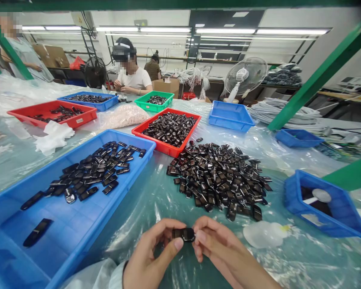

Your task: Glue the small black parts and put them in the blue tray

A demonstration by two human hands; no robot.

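- Left hand (153, 255): thumb and fingers closed on a small black piece (180, 234), held over the table (144, 200) between both hands.
- Right hand (222, 249): fingertips at the piece's right end; whether they grip it cannot be told.
- Pile (219, 176) of similar pieces: on the table, beyond the hands.
- Blue tray (69, 233): left of the hands, containing more pieces.
- White bottle (263, 235): near the right hand.

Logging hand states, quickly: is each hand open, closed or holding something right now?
Left hand: closed, holding a black piece.
Right hand: fingers pinched at the piece's end; whether they grip it cannot be told.
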